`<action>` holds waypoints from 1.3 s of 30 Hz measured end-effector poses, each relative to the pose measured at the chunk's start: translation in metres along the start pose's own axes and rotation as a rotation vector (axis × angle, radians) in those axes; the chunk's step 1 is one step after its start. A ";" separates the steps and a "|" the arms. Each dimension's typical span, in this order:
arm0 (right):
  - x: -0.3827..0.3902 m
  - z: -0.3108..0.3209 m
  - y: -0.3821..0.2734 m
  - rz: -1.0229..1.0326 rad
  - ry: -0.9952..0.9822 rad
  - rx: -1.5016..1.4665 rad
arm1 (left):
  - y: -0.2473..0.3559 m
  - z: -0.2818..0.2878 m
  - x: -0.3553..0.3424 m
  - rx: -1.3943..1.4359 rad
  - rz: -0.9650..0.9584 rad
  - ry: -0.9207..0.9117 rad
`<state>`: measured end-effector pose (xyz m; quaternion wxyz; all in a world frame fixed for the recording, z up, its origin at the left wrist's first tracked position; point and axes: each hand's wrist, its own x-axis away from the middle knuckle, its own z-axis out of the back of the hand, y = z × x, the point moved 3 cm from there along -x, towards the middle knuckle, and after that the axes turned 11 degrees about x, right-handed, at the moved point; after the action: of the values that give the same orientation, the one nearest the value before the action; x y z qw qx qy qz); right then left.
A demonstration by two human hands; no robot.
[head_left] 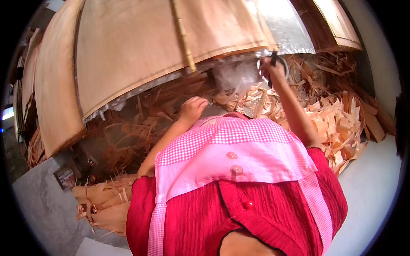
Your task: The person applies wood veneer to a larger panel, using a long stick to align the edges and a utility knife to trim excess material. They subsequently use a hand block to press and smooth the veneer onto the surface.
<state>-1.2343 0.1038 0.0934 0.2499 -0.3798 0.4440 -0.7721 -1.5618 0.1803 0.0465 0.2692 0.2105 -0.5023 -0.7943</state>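
Grey concrete floor [47,209] shows at the lower left and lower right, strewn with pale wood veneer scraps [337,123] that pile up around the person. Nearest the camera is the person's red top [265,217] under a pink checked apron [235,149] with round buttons.

Beyond the apron the left hand [193,109] reaches forward over the scraps, its fingers curled together and pinching something too small to make out. To its right and a little farther off, the right hand [273,70] is raised, its fingers clamped around a dark-handled tool [273,59], perhaps a blade or scissors; its kind cannot be told. The tool sits just below the edge of a large veneer sheet [136,47], near a crumpled clear plastic wrap [232,74].

Farther back, the broad sheet lies over a stack with a silvery layer [284,25] under it, and a bamboo stick [183,34] rests across its top. More sheets [53,94] lean at the left.
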 end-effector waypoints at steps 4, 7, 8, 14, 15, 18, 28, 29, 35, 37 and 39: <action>0.029 0.034 0.051 -0.143 -0.103 0.056 | 0.014 -0.106 -0.102 -0.352 0.087 0.306; 0.037 0.059 0.068 -0.221 -0.247 0.104 | 0.017 -0.136 -0.157 -0.427 0.254 0.252; 0.033 0.065 0.067 -0.202 -0.271 0.047 | 0.023 -0.144 -0.163 -0.394 0.165 0.239; 0.018 0.063 0.062 -0.394 -0.683 -0.377 | 0.148 -0.208 -0.119 -0.179 -0.070 -0.113; 0.018 0.073 0.062 -0.364 -0.629 -0.342 | 0.162 -0.213 -0.118 -0.182 -0.150 -0.260; 0.024 0.130 0.044 -0.140 -0.547 -0.008 | 0.151 -0.194 -0.136 -0.128 -0.025 0.041; 0.022 0.410 0.082 -0.293 0.067 1.059 | 0.108 -0.191 -0.201 -0.252 -0.098 -0.457; 0.017 0.387 0.083 -0.169 0.186 0.653 | 0.106 -0.194 -0.195 -0.265 -0.064 -0.525; 0.000 0.146 0.046 0.440 -0.461 0.431 | 0.124 -0.207 -0.191 -0.197 -0.177 -0.528; -0.008 0.132 0.052 0.181 -0.604 0.496 | 0.101 -0.198 -0.193 0.175 0.320 -0.355; -0.014 0.126 0.061 0.025 -0.528 0.393 | 0.091 -0.198 -0.192 0.419 0.580 -0.203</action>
<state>-1.1215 0.0222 0.0746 0.4345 -0.5060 0.2112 -0.7146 -1.2750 0.1355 0.0605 0.3827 0.0302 -0.7170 -0.5819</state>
